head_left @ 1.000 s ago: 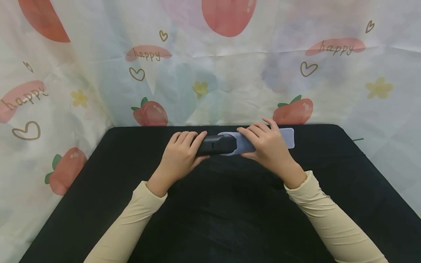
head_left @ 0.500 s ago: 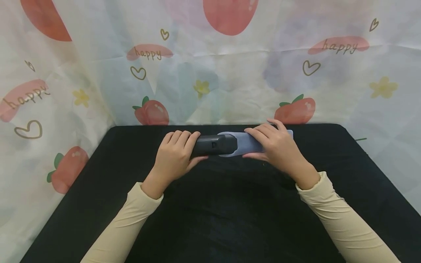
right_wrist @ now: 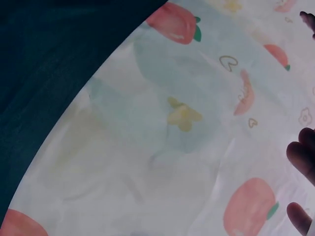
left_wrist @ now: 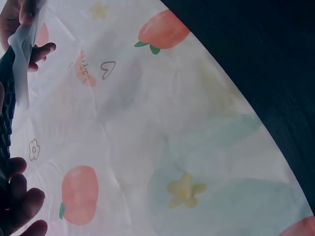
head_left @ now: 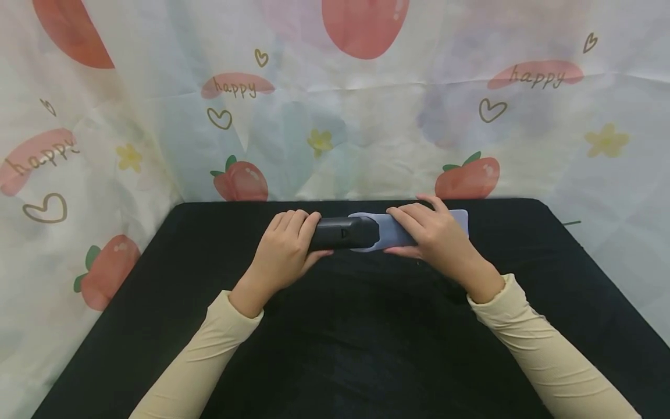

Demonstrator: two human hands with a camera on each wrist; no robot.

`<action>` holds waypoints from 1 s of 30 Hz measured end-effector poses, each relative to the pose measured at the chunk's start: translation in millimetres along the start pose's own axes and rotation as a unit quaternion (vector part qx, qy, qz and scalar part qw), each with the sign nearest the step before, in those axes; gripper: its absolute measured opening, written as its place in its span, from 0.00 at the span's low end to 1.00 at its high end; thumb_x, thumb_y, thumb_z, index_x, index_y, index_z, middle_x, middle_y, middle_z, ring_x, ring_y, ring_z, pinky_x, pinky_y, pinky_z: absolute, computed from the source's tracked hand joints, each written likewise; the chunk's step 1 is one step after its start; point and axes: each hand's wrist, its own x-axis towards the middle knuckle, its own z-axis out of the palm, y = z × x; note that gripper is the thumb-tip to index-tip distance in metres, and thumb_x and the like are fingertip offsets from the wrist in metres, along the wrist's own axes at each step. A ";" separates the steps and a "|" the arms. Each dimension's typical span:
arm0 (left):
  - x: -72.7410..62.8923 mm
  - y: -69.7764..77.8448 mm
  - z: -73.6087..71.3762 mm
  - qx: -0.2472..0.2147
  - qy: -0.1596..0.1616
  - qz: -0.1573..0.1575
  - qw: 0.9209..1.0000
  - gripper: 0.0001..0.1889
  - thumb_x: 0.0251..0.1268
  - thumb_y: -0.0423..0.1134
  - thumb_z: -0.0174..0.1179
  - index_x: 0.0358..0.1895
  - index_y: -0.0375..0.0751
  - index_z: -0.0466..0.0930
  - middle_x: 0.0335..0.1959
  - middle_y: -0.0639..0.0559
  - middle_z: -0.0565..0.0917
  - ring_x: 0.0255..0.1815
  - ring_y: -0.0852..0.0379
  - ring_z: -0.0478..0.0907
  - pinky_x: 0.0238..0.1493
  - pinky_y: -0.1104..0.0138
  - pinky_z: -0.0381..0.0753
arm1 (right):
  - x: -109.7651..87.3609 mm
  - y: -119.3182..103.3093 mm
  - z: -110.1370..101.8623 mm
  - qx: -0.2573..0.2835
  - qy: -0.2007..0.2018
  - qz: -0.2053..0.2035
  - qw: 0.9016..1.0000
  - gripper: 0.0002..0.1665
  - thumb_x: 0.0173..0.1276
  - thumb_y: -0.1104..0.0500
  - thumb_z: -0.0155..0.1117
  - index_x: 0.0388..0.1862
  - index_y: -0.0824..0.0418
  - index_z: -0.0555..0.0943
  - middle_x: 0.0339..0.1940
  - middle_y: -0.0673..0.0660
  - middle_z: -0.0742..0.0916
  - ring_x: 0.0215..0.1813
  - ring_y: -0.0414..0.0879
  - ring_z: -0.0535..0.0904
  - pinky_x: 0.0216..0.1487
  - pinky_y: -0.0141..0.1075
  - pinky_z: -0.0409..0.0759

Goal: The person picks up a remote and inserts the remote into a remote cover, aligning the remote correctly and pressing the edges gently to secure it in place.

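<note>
My left hand grips the left end of a black, rounded, elongated object with a small slot on its upper face. Its right end overlaps a flat, pale blue-violet piece with a rounded left end. My right hand holds that piece, thumb on the near edge and fingers over the far side, forefinger raised. In the left wrist view, the black object has a bumpy edge, and the pale piece looks thin and curved. The right wrist view shows only some fingertips at its edge.
A table under black cloth lies below both hands. Behind it and at the sides hangs a pale curtain printed with fruit, hearts, flowers and the word happy; the table's far edge is close beyond the hands.
My right hand has shifted slightly to the right along the pale piece since a second ago. Left hand and black object stay almost in place.
</note>
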 end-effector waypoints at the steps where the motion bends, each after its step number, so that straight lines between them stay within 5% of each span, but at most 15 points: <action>1: 0.3 0.4 0.4 -0.003 0.000 0.000 1.000 0.31 0.48 0.55 0.70 0.47 0.32 0.74 0.33 0.43 0.77 0.34 0.47 0.77 0.42 0.58 0.76 | 0.7 -0.6 0.5 0.001 0.002 -0.002 1.000 0.39 0.34 0.53 0.82 0.46 0.71 0.79 0.34 0.63 0.85 0.36 0.54 0.82 0.50 0.56 0.74; 12: 0.9 6.9 5.5 0.012 0.001 -0.006 1.000 0.32 0.47 0.57 0.69 0.46 0.33 0.75 0.34 0.44 0.79 0.34 0.48 0.77 0.42 0.59 0.75 | 3.1 -6.9 3.0 -0.001 -0.013 0.011 1.000 0.40 0.34 0.52 0.83 0.47 0.70 0.79 0.34 0.62 0.85 0.37 0.53 0.81 0.51 0.56 0.73; 18: 2.6 9.4 6.2 0.044 0.026 -0.028 0.998 0.32 0.49 0.60 0.67 0.46 0.35 0.76 0.33 0.45 0.80 0.34 0.48 0.77 0.42 0.58 0.73 | 8.2 -17.5 4.7 -0.019 -0.003 0.037 0.999 0.47 0.35 0.53 0.83 0.56 0.66 0.76 0.47 0.64 0.82 0.52 0.59 0.77 0.58 0.64 0.65; 26: 2.5 12.1 4.2 0.052 0.038 -0.043 0.997 0.32 0.48 0.62 0.66 0.44 0.36 0.77 0.32 0.45 0.81 0.34 0.48 0.77 0.42 0.58 0.74 | 6.9 -25.4 8.6 -0.021 0.098 -0.036 0.994 0.11 0.65 0.62 0.61 0.45 0.63 0.82 0.45 0.64 0.84 0.50 0.58 0.79 0.57 0.61 0.66; 30: 1.8 14.7 2.4 0.054 0.040 -0.047 0.997 0.32 0.47 0.62 0.67 0.44 0.36 0.78 0.32 0.46 0.82 0.34 0.49 0.78 0.42 0.58 0.74 | 6.2 -26.8 10.6 -0.026 0.139 -0.090 0.986 0.09 0.67 0.66 0.57 0.38 0.63 0.85 0.36 0.61 0.86 0.42 0.55 0.82 0.53 0.57 0.72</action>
